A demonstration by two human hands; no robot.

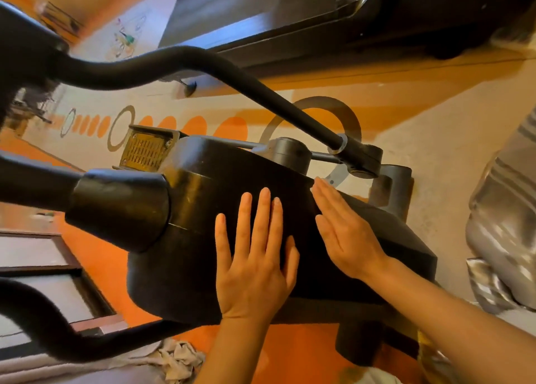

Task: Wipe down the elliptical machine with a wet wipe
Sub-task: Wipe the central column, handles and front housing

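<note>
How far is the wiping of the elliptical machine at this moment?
Done: I cannot tell; the black housing shows no clear wet marks. In hand: the left hand and right hand lie flat and open on the housing, and no wipe is visible under them. A crumpled cloth lies on the floor below. Left: probably the housing and the curved arm bar.

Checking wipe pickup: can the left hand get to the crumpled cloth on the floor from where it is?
Probably yes. The left hand lies flat and empty on the black housing, and the cloth sits below it beside the forearm, with nothing visibly between them. Whether the cloth is the wet wipe is unclear.
</note>
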